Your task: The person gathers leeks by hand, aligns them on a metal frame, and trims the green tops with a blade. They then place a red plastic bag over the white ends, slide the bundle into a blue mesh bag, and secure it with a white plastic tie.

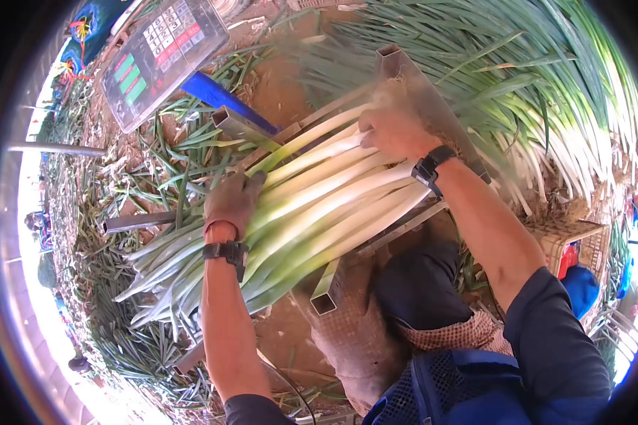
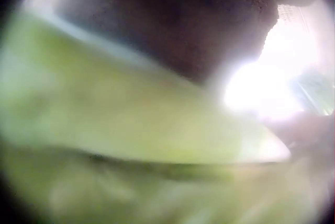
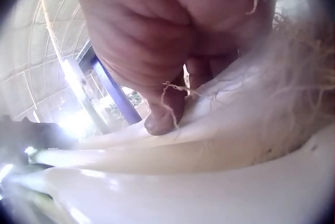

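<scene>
Across the metal frame [image 1: 327, 285] I've got the bundle of green onions [image 1: 319, 212], leaves on the left hand's side, white root ends on the right's. Right hand [image 1: 398, 134] grips the far edge near the roots, thumb down on the white. Left hand [image 1: 230, 202] rests on the greener part; can't tell if its fingers close round anything, left wrist view is blurred. Scale [image 1: 166, 64] sits beyond it; heap of green onions [image 1: 539, 78] past the right hand.

The head view looked down from above the green-onion bundle [image 1: 333, 202]; both wrist views, close against it, shared its stalks.
</scene>
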`<state>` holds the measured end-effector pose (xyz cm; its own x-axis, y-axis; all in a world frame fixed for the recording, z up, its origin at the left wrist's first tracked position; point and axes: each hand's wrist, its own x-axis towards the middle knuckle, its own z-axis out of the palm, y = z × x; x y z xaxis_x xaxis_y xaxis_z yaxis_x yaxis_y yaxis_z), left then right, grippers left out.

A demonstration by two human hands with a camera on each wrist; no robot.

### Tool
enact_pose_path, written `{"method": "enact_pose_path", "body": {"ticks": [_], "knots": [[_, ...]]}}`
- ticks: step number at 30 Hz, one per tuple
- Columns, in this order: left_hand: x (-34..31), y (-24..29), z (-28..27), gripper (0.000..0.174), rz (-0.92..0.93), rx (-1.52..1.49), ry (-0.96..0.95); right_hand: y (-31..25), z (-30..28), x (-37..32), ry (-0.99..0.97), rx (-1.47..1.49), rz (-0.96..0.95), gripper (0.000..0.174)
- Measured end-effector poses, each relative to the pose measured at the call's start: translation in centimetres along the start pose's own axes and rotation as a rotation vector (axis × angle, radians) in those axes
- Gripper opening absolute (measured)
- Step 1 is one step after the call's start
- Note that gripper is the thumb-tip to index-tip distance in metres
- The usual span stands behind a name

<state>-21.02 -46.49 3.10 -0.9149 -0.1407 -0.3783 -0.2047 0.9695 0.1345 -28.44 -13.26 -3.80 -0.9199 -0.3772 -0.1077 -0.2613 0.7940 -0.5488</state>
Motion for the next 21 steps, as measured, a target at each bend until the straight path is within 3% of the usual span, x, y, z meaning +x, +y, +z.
{"method": "enact_pose_path", "body": {"ticks": [4,10,13,17,20,21], "knots": [[-1.2,1.0,-0.3,0.068,-0.073,-0.004,-0.106,-0.8,-1.4,0.2,-0.069,-0.005,0.012,0.025],[-1.1,1.1,1.3,0.062,-0.151,0.0,-0.108,-3.2,-0.5,-1.0,-0.046,-0.518,-0.084,0.01],[-1.9,1.0,1.5,0.054,-0.13,0.024,-0.005,-1.4,2.9,-1.5,0.176,-0.449,-0.11,0.011],[-5.4,-2.1,2.7,0.04,0.036,-0.043,0.256,-1.2,3.6,-1.8,0.187,-0.244,-0.031,0.013],[-6.0,-2.9,5.5,0.038,0.135,0.103,0.516,-1.2,4.5,-2.1,0.242,-0.232,-0.05,0.012],[-5.1,-3.2,5.9,0.037,0.069,0.131,0.455,-1.4,5.1,-2.1,0.291,-0.262,-0.056,0.012]]}}
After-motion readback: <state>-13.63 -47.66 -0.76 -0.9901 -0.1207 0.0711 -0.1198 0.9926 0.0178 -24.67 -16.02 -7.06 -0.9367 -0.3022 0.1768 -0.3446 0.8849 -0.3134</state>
